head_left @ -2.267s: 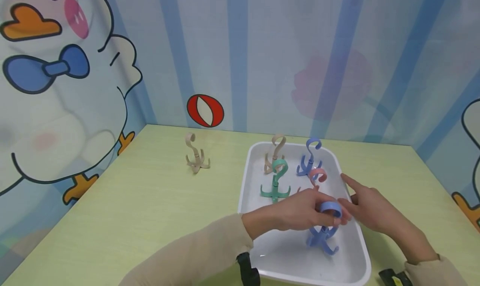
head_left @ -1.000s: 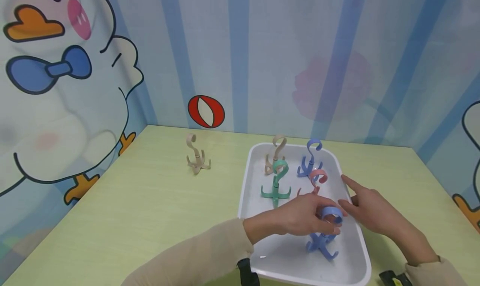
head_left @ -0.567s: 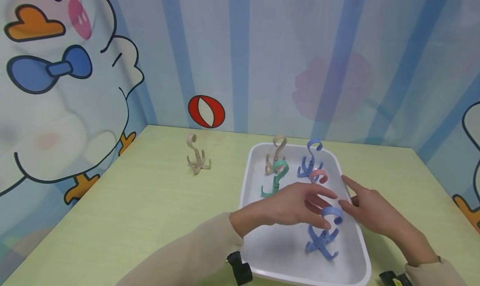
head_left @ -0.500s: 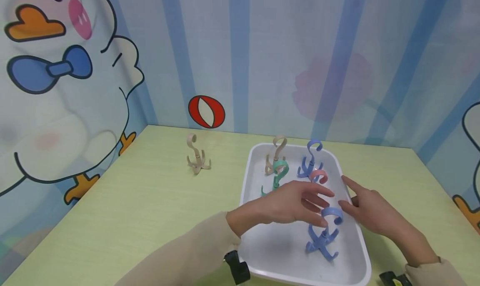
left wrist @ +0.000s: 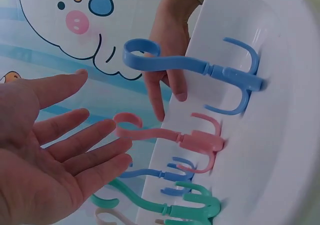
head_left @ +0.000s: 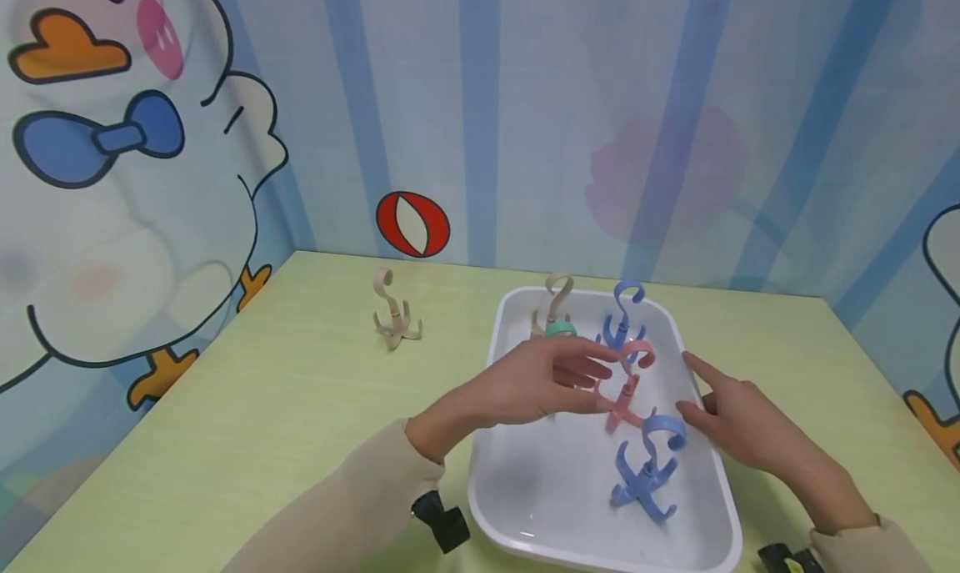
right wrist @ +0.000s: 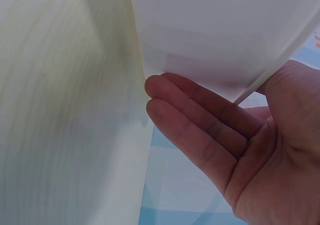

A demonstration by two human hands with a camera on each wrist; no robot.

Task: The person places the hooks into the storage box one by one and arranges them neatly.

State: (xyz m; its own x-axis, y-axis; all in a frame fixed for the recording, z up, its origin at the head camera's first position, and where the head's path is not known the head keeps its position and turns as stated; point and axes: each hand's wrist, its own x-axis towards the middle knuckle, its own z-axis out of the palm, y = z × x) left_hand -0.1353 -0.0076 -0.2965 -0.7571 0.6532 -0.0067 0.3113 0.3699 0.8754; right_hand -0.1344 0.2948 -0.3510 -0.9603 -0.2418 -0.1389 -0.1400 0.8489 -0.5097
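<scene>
Four-claw hanging hooks in plastic stand in a white tray: a blue hook at the front right, a pink hook behind it, a second blue hook and a beige hook at the back. A green hook is mostly hidden behind my left hand in the head view. That left hand hovers over the tray with relaxed, spread fingers and nothing in them. My right hand holds the tray's right rim, thumb on top and fingers along the outer wall.
Another beige hook stands on the pale yellow-green table, left of the tray. A backdrop with blue stripes and cartoon figures rises behind the table.
My left hand has let go of the front blue hook, opened its fingers, and moved left and back. The blue hook stays standing in the tray. My right hand has kept its place.
</scene>
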